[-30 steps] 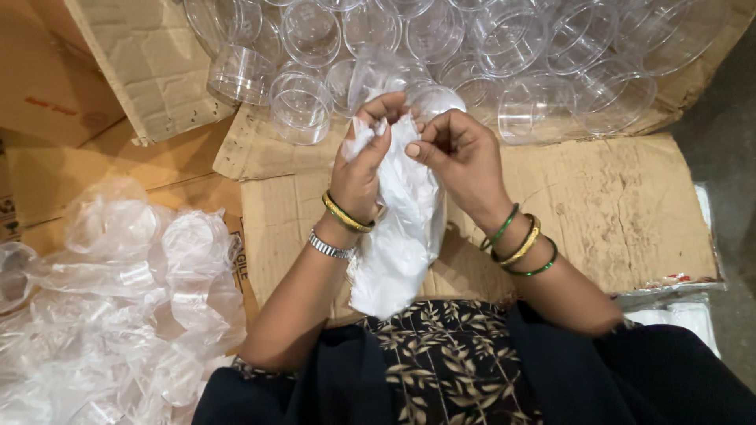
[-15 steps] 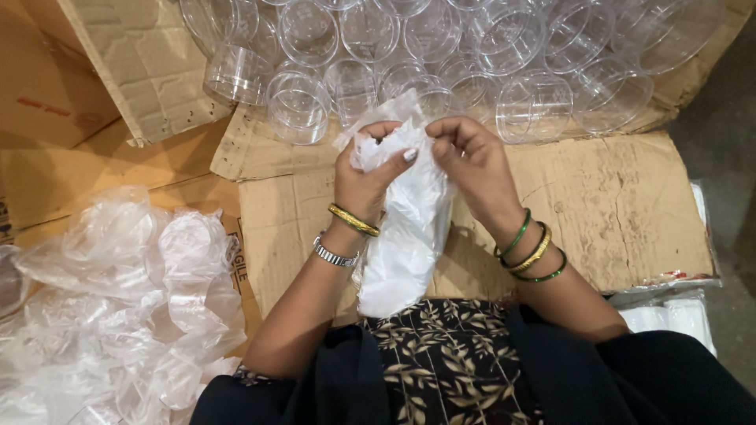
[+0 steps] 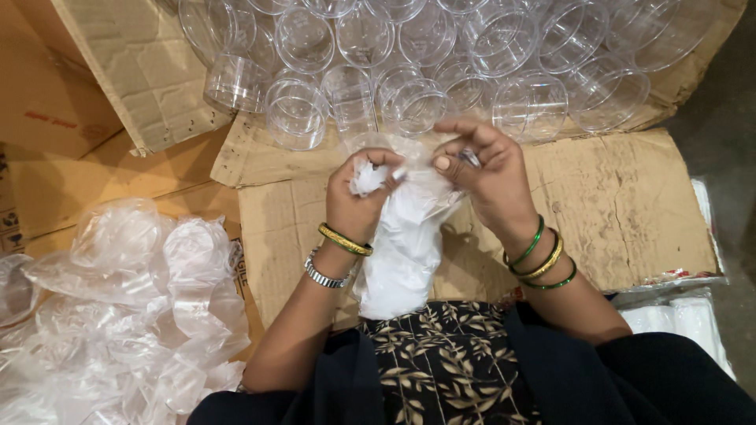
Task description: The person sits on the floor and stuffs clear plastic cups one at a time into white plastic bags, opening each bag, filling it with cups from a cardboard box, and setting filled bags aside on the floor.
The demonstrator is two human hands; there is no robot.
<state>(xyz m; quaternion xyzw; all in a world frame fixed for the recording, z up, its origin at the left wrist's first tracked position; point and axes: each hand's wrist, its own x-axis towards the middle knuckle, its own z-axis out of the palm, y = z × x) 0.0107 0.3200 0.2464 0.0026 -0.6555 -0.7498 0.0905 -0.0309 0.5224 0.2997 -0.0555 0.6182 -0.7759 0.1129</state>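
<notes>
Clamp left hand [image 3: 358, 201] tight on bunched top of white plastic bag [image 3: 402, 252], hanging at centre over cardboard sheet [image 3: 630, 205]. Keep right hand [image 3: 484, 173] fingers pinched on bag mouth. Clear plastic cups [image 3: 409, 55] at twelve o'clock; avoid knocking.

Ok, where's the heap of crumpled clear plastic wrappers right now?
The heap of crumpled clear plastic wrappers lies lower left in the head view, on flattened brown cardboard, beside the left forearm.
</notes>
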